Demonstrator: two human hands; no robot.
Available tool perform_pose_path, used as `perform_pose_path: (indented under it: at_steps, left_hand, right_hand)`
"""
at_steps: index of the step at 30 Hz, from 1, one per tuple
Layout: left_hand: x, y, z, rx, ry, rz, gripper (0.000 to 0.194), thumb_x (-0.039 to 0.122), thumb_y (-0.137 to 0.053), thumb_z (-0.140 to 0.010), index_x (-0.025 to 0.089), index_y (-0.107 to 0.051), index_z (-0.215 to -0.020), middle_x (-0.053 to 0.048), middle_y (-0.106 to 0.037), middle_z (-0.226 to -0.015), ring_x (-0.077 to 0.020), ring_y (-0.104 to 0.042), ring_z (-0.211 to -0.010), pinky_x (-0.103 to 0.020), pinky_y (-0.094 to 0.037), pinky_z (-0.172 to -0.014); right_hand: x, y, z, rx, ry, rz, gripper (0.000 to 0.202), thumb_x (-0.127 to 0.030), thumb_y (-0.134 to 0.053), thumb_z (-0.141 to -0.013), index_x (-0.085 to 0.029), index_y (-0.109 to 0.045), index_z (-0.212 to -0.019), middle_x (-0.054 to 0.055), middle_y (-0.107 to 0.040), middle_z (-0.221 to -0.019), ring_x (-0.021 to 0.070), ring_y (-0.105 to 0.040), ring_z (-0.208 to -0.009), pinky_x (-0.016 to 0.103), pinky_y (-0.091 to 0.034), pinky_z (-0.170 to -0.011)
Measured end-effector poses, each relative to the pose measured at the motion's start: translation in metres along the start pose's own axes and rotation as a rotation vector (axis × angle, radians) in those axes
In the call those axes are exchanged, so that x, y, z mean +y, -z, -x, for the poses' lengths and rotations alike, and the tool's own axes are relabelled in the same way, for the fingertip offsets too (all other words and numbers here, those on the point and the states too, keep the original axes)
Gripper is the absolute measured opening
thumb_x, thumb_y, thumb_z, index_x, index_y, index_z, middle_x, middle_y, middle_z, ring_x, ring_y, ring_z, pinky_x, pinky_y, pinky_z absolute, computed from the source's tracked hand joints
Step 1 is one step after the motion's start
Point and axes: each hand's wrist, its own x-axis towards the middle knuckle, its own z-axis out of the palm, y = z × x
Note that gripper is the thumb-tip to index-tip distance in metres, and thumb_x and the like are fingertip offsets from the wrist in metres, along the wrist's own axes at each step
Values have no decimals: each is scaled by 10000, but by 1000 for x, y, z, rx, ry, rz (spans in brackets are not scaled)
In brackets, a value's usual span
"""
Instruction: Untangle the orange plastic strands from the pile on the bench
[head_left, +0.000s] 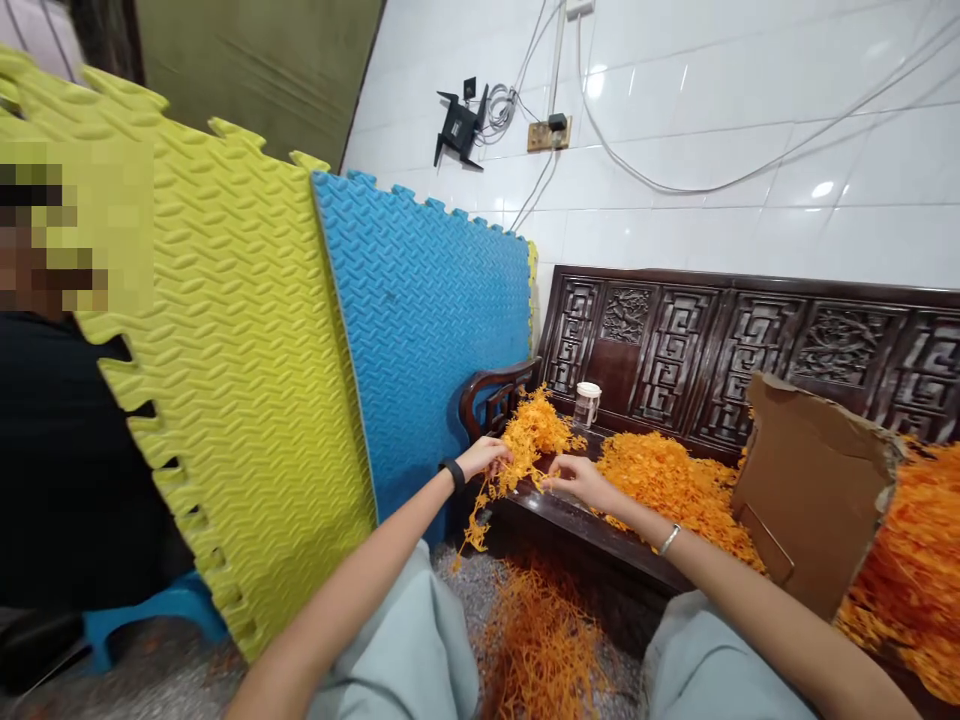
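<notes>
Both your hands pinch one tangled clump of thin orange strands (529, 440) at the carved wooden worktop's (570, 515) left end: left hand (486, 458), right hand (576, 478).

Your left hand (486, 458) and right hand (581, 478) work in a narrow gap at the left end of the worktop (577, 520), both buried in the orange strand clump (529, 435). To your left, the armrest (491, 392) blocks sideways travel, and just beyond it the blue foam mat (420, 330) and yellow foam mat (225, 370) stand as a wall. Straight ahead, the lidded jar (586, 403) sits against the carved backrest (750, 350), near your fingers. To the right, the orange heap (675, 480) covers the seat, and the torn cardboard sheet (814, 490) stands upright across it. Below, more strands (540, 640) litter the floor between your knees.
</notes>
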Motion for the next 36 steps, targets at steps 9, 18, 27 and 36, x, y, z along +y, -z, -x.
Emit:
perform_pose_path:
  at_steps: [9,18,27,36]
  left_hand:
    - [4,-21,4,-42,-60,201,291,380,-471,-837,111,-564,-775,43,-520,-561,-50,-429,-399,-188,-353,-397]
    - [25,-75,8,-195,-96,471,410,554,-581,-641,152,-505,-635,95,-330,-440,-15,-165,-339,-204,-85,-383]
    - [14,-104,-17,-376,38,526,441,573,-611,-572,194,-385,-567,121,-258,-383,-18,-109,-321,-210,-29,-366]
    - [24,-110,-14,-393,78,562,437,561,-625,-564,196,-384,-541,113,-253,-370,-19,-109,-315,-207,-37,-355]
  right_hand:
    - [41,21,19,-11,-69,-75,277,-425,-522,-757,-153,-576,-754,37,-581,-754,144,-524,-691,249,-398,-641]
    - [90,48,25,297,-101,127,253,-398,-437,-790,-184,-503,-672,32,-538,-637,166,-506,-618,271,-389,-600]
    - [111,69,51,253,-132,104,155,-270,-385,-797,-200,-427,-666,12,-501,-610,141,-481,-595,246,-387,-579]
    - [87,87,70,320,-225,-85,182,-300,-477,-795,-184,-433,-661,-7,-532,-619,117,-528,-575,236,-409,-586]
